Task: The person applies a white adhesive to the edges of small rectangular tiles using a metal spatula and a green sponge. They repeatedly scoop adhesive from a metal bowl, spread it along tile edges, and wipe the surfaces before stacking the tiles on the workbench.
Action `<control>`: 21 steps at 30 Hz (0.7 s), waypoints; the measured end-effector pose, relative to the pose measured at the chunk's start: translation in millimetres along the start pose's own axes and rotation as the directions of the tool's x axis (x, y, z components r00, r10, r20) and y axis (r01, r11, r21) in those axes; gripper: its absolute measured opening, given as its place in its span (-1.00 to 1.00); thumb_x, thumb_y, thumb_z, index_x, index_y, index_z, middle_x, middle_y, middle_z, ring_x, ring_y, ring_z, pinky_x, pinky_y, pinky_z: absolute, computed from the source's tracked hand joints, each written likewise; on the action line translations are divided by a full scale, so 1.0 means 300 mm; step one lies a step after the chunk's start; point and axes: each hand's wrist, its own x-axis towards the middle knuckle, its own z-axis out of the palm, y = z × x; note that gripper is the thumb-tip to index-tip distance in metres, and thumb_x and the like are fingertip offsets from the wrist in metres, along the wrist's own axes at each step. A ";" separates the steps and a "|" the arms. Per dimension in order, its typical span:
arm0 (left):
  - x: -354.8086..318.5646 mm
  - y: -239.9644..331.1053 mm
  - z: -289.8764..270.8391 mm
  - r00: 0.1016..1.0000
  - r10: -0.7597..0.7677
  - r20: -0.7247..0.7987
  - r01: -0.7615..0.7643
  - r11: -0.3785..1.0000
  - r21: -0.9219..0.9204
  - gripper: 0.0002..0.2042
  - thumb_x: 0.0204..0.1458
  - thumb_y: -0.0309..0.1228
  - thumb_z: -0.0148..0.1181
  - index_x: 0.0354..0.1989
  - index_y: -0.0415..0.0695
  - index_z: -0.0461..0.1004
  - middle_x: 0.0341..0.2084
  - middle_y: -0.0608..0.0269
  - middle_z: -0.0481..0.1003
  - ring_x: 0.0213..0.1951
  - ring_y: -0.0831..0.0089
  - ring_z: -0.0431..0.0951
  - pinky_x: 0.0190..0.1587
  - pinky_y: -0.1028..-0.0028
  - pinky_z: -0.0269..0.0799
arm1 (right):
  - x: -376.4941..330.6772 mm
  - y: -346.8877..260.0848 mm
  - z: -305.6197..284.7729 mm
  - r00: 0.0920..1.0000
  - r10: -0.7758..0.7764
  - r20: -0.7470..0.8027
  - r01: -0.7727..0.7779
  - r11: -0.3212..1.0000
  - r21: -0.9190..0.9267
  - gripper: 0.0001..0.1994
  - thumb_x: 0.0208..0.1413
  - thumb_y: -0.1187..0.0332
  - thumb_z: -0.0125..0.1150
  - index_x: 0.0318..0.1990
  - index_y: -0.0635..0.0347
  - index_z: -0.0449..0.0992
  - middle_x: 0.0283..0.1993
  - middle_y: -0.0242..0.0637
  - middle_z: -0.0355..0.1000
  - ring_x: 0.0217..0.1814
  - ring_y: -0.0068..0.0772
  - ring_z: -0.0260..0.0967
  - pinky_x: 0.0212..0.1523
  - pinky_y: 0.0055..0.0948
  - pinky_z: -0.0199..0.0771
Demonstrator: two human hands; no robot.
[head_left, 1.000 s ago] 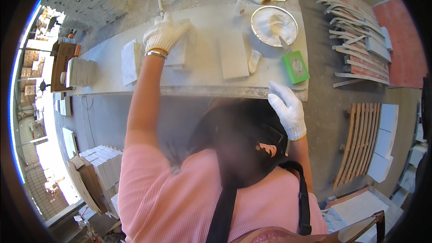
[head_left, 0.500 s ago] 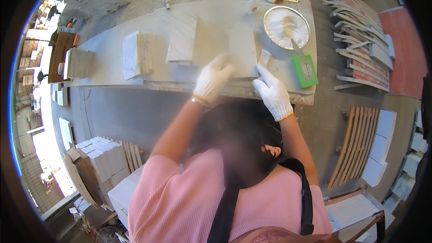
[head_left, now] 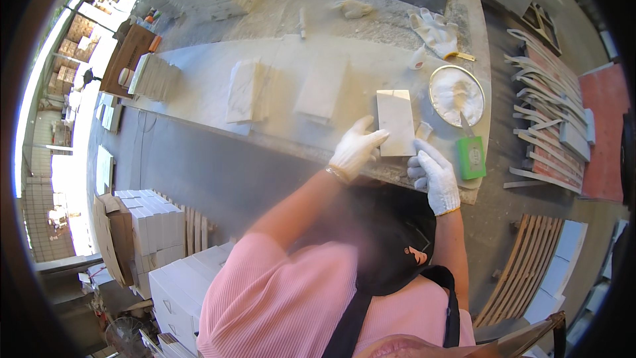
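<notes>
A white, grey-veined rectangular tile point(head_left: 396, 122) is at the front of the worktable, light glinting along its far end. My left hand point(head_left: 358, 149), in a white knit glove, is at its left edge; the thumb overlaps that edge, while the index finger stands apart from it. At the near right corner is my gloved right hand point(head_left: 437, 176), index finger against the tile and the other fingers curled; its thumb is hidden. A small pale scraper-like piece point(head_left: 424, 131) lies just right of the tile. Whether the tile is lifted is hard to tell.
Tile stacks stand leftward, one marbled point(head_left: 242, 93), another blurred point(head_left: 322, 93). On the right are a bowl of white paste point(head_left: 457, 96) with a putty knife, a green box point(head_left: 471, 159) and a spare glove point(head_left: 434, 33). Wooden slats point(head_left: 520, 272) and cartons point(head_left: 149, 222) flank me.
The view has shifted, so the table sits lower and further right. My left hand has come to the tile's left edge, and my right hand's fingers have curled at its corner.
</notes>
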 end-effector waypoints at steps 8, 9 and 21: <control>-0.050 0.008 0.000 0.994 -0.024 0.104 0.055 0.952 -0.303 -0.53 0.26 -0.20 0.25 0.23 -0.26 0.50 -0.03 0.16 0.61 -0.13 0.44 0.62 -0.27 0.49 0.53 | -0.006 0.005 -0.012 0.996 -0.006 0.084 -0.011 0.980 0.197 -0.54 0.43 0.18 0.12 0.37 0.20 0.45 0.04 -0.19 0.58 -0.23 -0.44 0.59 -0.43 -0.56 0.48; -0.051 -0.007 0.010 0.990 -0.025 0.140 0.082 0.907 -0.413 -0.55 0.28 -0.23 0.24 0.23 -0.26 0.48 -0.02 0.16 0.60 -0.12 0.44 0.62 -0.26 0.48 0.53 | -0.005 0.017 -0.009 0.997 -0.026 0.072 0.007 0.968 0.251 -0.52 0.43 0.18 0.12 0.39 0.21 0.43 0.08 -0.19 0.57 -0.21 -0.44 0.60 -0.43 -0.55 0.49; -0.219 -0.013 0.033 0.820 -0.245 0.517 0.202 0.969 0.140 -0.62 0.26 -0.17 0.34 0.00 -0.29 0.59 -0.19 0.09 0.67 -0.21 0.37 0.71 -0.20 0.48 0.62 | -0.044 0.067 -0.091 0.957 -0.288 -0.031 0.286 0.922 0.260 -0.60 0.30 0.38 0.20 0.23 0.40 0.50 0.09 -0.19 0.58 0.13 -0.41 0.51 0.23 -0.38 0.48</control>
